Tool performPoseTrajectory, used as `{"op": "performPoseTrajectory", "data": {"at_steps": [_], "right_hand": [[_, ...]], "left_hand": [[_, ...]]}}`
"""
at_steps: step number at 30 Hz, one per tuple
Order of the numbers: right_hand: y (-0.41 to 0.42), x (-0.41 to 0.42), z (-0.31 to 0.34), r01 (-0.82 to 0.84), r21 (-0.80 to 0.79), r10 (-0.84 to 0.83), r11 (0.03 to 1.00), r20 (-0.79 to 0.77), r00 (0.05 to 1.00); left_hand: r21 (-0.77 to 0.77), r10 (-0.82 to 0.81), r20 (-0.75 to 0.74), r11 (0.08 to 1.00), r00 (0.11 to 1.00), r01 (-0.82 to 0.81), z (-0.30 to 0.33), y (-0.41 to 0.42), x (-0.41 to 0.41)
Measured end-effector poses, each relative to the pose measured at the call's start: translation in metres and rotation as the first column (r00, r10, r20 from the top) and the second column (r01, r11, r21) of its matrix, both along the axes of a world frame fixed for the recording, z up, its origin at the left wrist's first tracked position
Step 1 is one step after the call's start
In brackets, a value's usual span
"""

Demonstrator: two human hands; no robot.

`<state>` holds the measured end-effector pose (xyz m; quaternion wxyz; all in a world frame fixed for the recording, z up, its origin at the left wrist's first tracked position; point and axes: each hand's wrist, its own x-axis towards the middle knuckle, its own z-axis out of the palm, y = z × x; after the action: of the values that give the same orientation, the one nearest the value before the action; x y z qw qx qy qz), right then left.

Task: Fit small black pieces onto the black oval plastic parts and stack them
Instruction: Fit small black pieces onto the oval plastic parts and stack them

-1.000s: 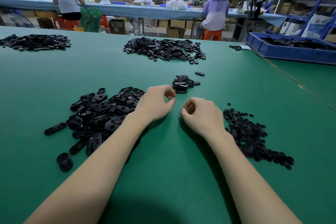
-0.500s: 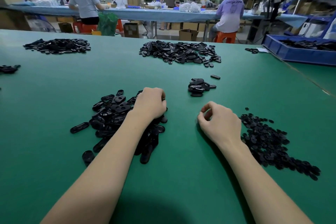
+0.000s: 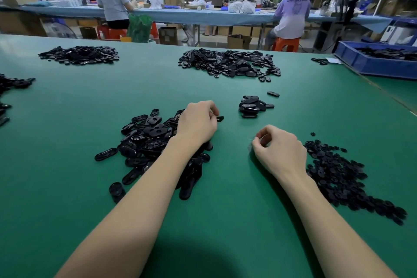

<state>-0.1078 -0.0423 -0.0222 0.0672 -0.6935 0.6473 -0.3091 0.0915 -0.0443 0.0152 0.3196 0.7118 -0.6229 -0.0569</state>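
Note:
A heap of black oval plastic parts (image 3: 146,142) lies in front of me on the left of the green table (image 3: 225,210). My left hand (image 3: 198,124) rests on the heap's far right side and grips one oval part (image 3: 220,118), whose end pokes out past the fingers. A spread of small black pieces (image 3: 338,178) lies on the right. Beside its left edge rests my right hand (image 3: 278,151), fingers curled and thumb near the index finger, with no piece showing in it. A small stack of oval parts (image 3: 250,106) sits beyond both hands.
A single oval part (image 3: 273,94) lies just past the stack. More black heaps lie far centre (image 3: 230,63), far left (image 3: 79,54) and at the left edge (image 3: 13,83). A blue bin (image 3: 379,65) of parts stands far right. People work at a blue table beyond.
My left hand moved from beside the right hand to the oval heap and took hold of one oval part. My right hand stayed beside the small pieces, fingers still curled.

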Motion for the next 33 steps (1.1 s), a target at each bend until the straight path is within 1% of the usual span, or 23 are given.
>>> {"op": "performPoseTrajectory", "data": {"at_steps": [2,4,5,6,7,8,9,11,13,15,17,18,20,22,23,25,27,30,33], "right_hand": [[0.000,-0.001,0.003,0.012,0.031,-0.014,0.999,0.036,0.999],[-0.003,-0.003,0.009,-0.005,0.084,-0.005,0.996,0.124,0.992],[-0.006,-0.006,0.015,-0.037,0.128,0.008,0.991,0.215,0.977],[-0.008,-0.009,0.021,-0.092,0.179,0.026,0.979,0.340,0.940],[-0.010,-0.012,0.027,-0.165,0.228,0.038,0.960,0.473,0.880],[-0.010,-0.016,0.033,-0.229,0.278,0.031,0.933,0.570,0.821],[-0.009,-0.020,0.037,-0.276,0.318,0.019,0.907,0.624,0.781],[-0.010,-0.030,0.042,-0.313,0.359,0.005,0.879,0.649,0.761],[-0.010,-0.039,0.045,-0.333,0.383,0.011,0.861,0.641,0.768],[-0.010,-0.048,0.049,-0.347,0.414,0.032,0.842,0.604,0.796],[-0.010,-0.056,0.055,-0.328,0.443,0.075,0.834,0.499,0.863],[-0.010,-0.061,0.059,-0.302,0.451,0.102,0.840,0.415,0.904],[-0.011,-0.071,0.067,-0.214,0.456,0.138,0.864,0.193,0.971],[-0.011,-0.080,0.076,-0.131,0.480,0.160,0.867,-0.018,0.987],[-0.010,-0.084,0.080,-0.111,0.517,0.180,0.848,-0.085,0.980],[-0.006,-0.086,0.086,-0.090,0.617,0.231,0.782,-0.154,0.961],[-0.003,-0.085,0.089,-0.062,0.672,0.261,0.738,-0.200,0.944],[-0.004,-0.083,0.085,-0.002,0.672,0.235,0.741,-0.256,0.937],[-0.006,-0.083,0.079,0.052,0.676,0.189,0.735,-0.278,0.942]], "left_hand": [[-0.003,-0.052,-0.144,0.999,0.988,0.052,0.003,0.000,-0.007],[0.028,-0.111,-0.330,0.991,0.937,0.128,0.005,0.000,-0.016],[0.056,-0.147,-0.454,0.980,0.879,0.193,0.006,0.001,-0.021],[0.074,-0.178,-0.576,0.961,0.798,0.267,0.006,0.002,-0.027],[0.076,-0.197,-0.673,0.940,0.713,0.332,0.006,0.002,-0.031],[0.069,-0.208,-0.736,0.924,0.645,0.377,0.006,0.002,-0.035],[0.062,-0.213,-0.773,0.912,0.597,0.406,0.005,0.003,-0.038],[0.054,-0.214,-0.817,0.897,0.536,0.440,0.004,0.004,-0.043],[0.051,-0.217,-0.845,0.877,0.489,0.477,0.003,0.004,-0.045],[0.043,-0.234,-0.857,0.855,0.459,0.516,0.001,0.005,-0.046],[0.040,-0.247,-0.856,0.845,0.455,0.533,-0.001,0.005,-0.048],[0.042,-0.249,-0.854,0.843,0.458,0.536,-0.002,0.005,-0.049],[0.048,-0.249,-0.854,0.837,0.457,0.545,-0.004,0.004,-0.051],[0.060,-0.246,-0.856,0.826,0.454,0.561,-0.006,0.005,-0.054],[0.068,-0.242,-0.860,0.819,0.450,0.570,-0.007,0.005,-0.055],[0.084,-0.233,-0.864,0.809,0.447,0.582,-0.009,0.006,-0.057],[0.102,-0.228,-0.859,0.801,0.459,0.589,-0.009,0.006,-0.057],[0.111,-0.220,-0.861,0.798,0.458,0.592,-0.010,0.007,-0.056],[0.117,-0.211,-0.865,0.798,0.455,0.591,-0.010,0.007,-0.054]]}}
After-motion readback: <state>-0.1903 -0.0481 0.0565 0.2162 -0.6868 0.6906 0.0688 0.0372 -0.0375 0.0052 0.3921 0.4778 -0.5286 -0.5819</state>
